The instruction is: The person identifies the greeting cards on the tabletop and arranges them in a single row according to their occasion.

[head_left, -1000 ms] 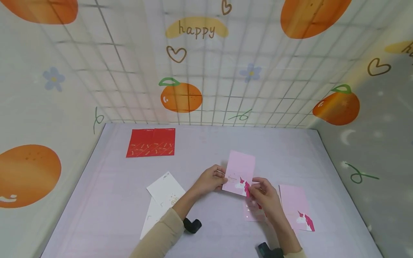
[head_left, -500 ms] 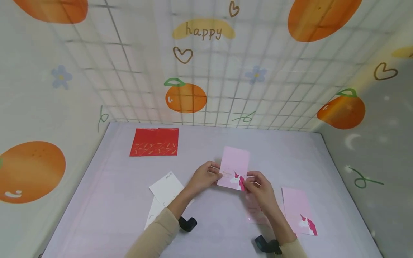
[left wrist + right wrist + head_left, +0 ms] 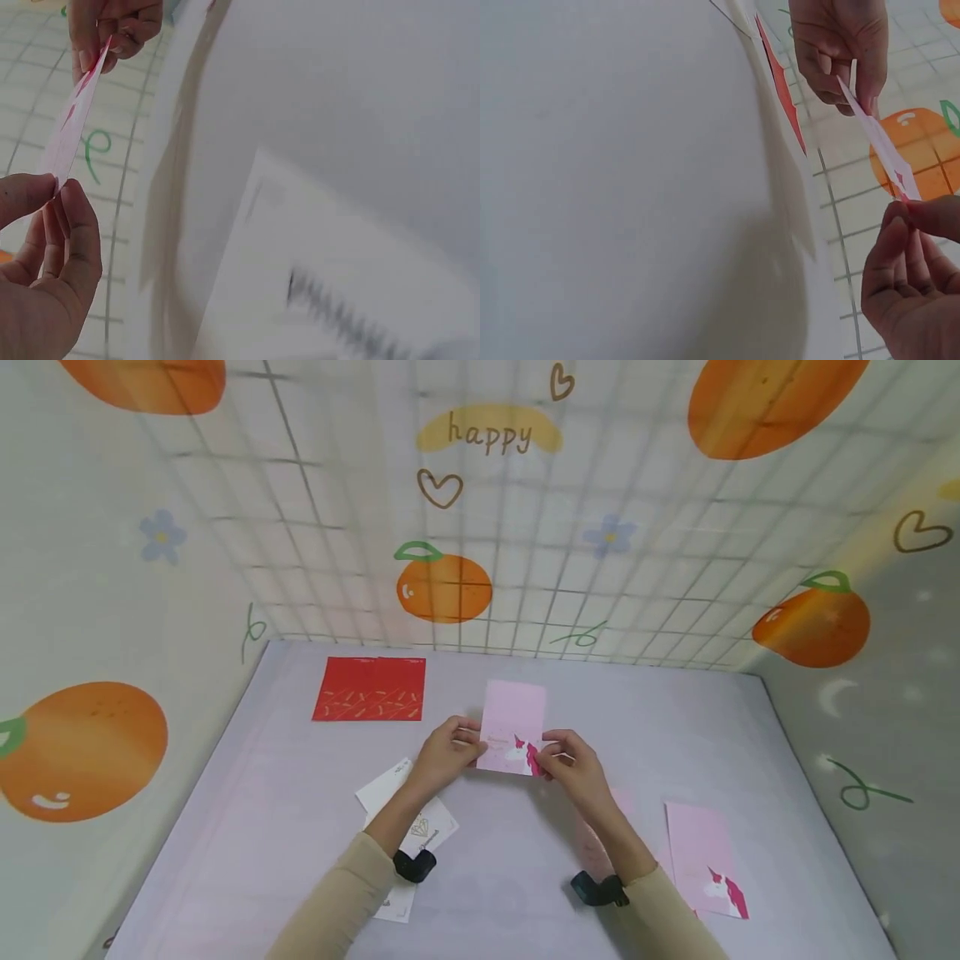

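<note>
A pink card (image 3: pixel 513 714) with a white and magenta unicorn in its lower right corner is held up over the middle of the table. My left hand (image 3: pixel 444 755) pinches its left edge between thumb and fingers. On the opposite edge, near the unicorn, my right hand (image 3: pixel 576 770) pinches it the same way. Both wrist views show the card (image 3: pixel 71 127) nearly edge-on, stretched between the two hands, and the card (image 3: pixel 881 142) looks thin and flat there. The card is lifted off the table, casting a shadow below.
Two red cards or envelopes (image 3: pixel 369 690) lie at the back left. Several white cards (image 3: pixel 431 827) overlap under my left forearm. Another pink unicorn card (image 3: pixel 697 843) rests at the right, and a pinkish sheet (image 3: pixel 592 847) is partly hidden beneath my right forearm. A patterned curtain (image 3: pixel 517 560) rises behind the table.
Both hands have carried the pink card to the left and toward the back of the table. More of the white cards now shows. The head view has shifted slightly.
</note>
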A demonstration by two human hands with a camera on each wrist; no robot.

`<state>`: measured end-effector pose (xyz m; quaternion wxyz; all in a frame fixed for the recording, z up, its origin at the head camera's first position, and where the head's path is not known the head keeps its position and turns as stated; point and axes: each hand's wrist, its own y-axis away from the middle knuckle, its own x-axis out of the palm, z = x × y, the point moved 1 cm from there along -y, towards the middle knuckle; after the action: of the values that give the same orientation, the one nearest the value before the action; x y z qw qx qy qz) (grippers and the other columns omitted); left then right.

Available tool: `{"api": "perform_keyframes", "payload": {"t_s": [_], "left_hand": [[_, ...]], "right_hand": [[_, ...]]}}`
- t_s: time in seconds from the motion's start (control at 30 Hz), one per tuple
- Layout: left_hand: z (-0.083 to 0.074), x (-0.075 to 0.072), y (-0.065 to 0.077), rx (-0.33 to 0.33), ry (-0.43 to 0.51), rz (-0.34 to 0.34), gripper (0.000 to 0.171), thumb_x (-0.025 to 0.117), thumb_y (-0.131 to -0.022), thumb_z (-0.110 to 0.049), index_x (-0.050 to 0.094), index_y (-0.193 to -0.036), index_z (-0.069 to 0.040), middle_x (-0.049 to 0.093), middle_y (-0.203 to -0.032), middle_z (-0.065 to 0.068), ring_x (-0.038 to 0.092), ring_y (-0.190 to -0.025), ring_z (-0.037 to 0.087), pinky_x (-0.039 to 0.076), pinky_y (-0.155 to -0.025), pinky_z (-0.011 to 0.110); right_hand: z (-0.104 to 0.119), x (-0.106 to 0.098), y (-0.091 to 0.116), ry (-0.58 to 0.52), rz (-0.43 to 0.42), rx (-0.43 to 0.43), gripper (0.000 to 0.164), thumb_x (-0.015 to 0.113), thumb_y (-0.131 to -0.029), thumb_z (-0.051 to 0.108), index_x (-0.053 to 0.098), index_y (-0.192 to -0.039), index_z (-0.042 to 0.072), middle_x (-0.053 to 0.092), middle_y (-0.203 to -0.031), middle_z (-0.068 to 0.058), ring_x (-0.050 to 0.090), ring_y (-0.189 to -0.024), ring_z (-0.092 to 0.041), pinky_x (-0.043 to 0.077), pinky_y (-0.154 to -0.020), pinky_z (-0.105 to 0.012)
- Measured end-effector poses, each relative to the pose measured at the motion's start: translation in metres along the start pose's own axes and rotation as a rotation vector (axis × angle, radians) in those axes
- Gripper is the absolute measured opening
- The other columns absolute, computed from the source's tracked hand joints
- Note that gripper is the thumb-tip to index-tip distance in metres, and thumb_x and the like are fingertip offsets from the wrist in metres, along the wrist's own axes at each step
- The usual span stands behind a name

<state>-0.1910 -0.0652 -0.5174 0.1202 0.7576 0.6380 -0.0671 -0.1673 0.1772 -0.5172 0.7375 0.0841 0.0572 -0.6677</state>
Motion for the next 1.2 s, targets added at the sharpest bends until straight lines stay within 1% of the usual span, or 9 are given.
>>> {"api": "perform_keyframes", "payload": {"t_s": [0.1, 0.2, 0.3, 0.47, 0.63, 0.73, 0.97, 1.1, 1.2], "left_hand": [[0.001, -0.011, -0.004, -0.001, 0.005, -0.031, 0.032, 0.074, -0.091, -0.013, 0.061, -0.120, -0.007, 0.068, -0.099, 0.006, 0.069, -0.082, 0.020, 0.060, -0.071, 0.033], [0.004, -0.023, -0.008, -0.001, 0.002, -0.055, 0.031, 0.074, -0.091, -0.014, 0.062, -0.120, -0.008, 0.068, -0.100, 0.007, 0.070, -0.082, 0.020, 0.060, -0.072, 0.033], [0.005, -0.034, -0.014, -0.011, -0.008, -0.066, 0.032, 0.074, -0.092, -0.015, 0.062, -0.121, -0.009, 0.068, -0.103, 0.007, 0.070, -0.084, 0.021, 0.059, -0.073, 0.033], [0.008, -0.051, -0.028, -0.043, -0.038, -0.089, 0.031, 0.072, -0.093, -0.017, 0.062, -0.122, -0.010, 0.067, -0.108, 0.009, 0.069, -0.089, 0.022, 0.059, -0.075, 0.034], [0.013, -0.064, -0.041, -0.076, -0.052, -0.094, 0.033, 0.069, -0.095, -0.020, 0.061, -0.125, -0.011, 0.066, -0.110, 0.010, 0.068, -0.092, 0.024, 0.058, -0.079, 0.036], [0.016, -0.070, -0.048, -0.099, -0.067, -0.101, 0.034, 0.069, -0.096, -0.021, 0.060, -0.127, -0.012, 0.065, -0.110, 0.010, 0.067, -0.093, 0.024, 0.058, -0.082, 0.035], [0.021, -0.078, -0.066, -0.142, -0.149, -0.159, 0.037, 0.071, -0.094, -0.020, 0.062, -0.128, -0.010, 0.065, -0.109, 0.010, 0.068, -0.093, 0.023, 0.058, -0.079, 0.032], [0.024, -0.079, -0.073, -0.162, -0.169, -0.167, 0.037, 0.072, -0.093, -0.020, 0.062, -0.127, -0.009, 0.065, -0.106, 0.010, 0.068, -0.088, 0.023, 0.058, -0.076, 0.031], [0.026, -0.079, -0.075, -0.169, -0.181, -0.170, 0.037, 0.072, -0.093, -0.019, 0.063, -0.127, -0.008, 0.066, -0.103, 0.010, 0.068, -0.085, 0.023, 0.058, -0.074, 0.031]], "right_hand": [[0.004, 0.009, -0.011, 0.014, 0.018, -0.015, 0.031, 0.070, -0.095, 0.011, 0.061, -0.124, 0.006, 0.065, -0.098, -0.017, 0.065, -0.078, -0.030, 0.057, -0.070, -0.028], [0.008, 0.018, -0.023, 0.026, 0.039, -0.014, 0.032, 0.069, -0.096, 0.012, 0.060, -0.125, 0.006, 0.065, -0.099, -0.017, 0.065, -0.079, -0.031, 0.058, -0.071, -0.030], [0.012, 0.026, -0.035, 0.033, 0.045, -0.021, 0.030, 0.068, -0.096, 0.010, 0.060, -0.124, 0.005, 0.066, -0.098, -0.016, 0.065, -0.078, -0.030, 0.058, -0.070, -0.031], [0.015, 0.042, -0.059, 0.037, 0.040, -0.050, 0.027, 0.068, -0.093, 0.006, 0.061, -0.120, 0.003, 0.066, -0.093, -0.015, 0.065, -0.073, -0.027, 0.057, -0.066, -0.030], [0.015, 0.055, -0.082, 0.059, 0.033, -0.047, 0.027, 0.067, -0.092, 0.005, 0.061, -0.118, 0.002, 0.065, -0.090, -0.013, 0.064, -0.070, -0.024, 0.057, -0.065, -0.030], [0.014, 0.062, -0.093, 0.087, 0.027, -0.035, 0.027, 0.067, -0.092, 0.005, 0.061, -0.118, 0.001, 0.065, -0.091, -0.013, 0.064, -0.071, -0.023, 0.057, -0.066, -0.031], [0.007, 0.077, -0.113, 0.164, 0.010, 0.022, 0.028, 0.067, -0.092, 0.010, 0.062, -0.119, 0.002, 0.066, -0.095, -0.011, 0.064, -0.078, -0.022, 0.057, -0.068, -0.028], [0.003, 0.082, -0.119, 0.183, 0.000, 0.055, 0.027, 0.067, -0.093, 0.012, 0.062, -0.118, 0.004, 0.066, -0.094, -0.010, 0.062, -0.073, -0.021, 0.056, -0.064, -0.028], [0.000, 0.086, -0.123, 0.185, 0.001, 0.067, 0.026, 0.067, -0.093, 0.011, 0.062, -0.118, 0.004, 0.067, -0.093, -0.010, 0.061, -0.069, -0.020, 0.055, -0.061, -0.028]]}}
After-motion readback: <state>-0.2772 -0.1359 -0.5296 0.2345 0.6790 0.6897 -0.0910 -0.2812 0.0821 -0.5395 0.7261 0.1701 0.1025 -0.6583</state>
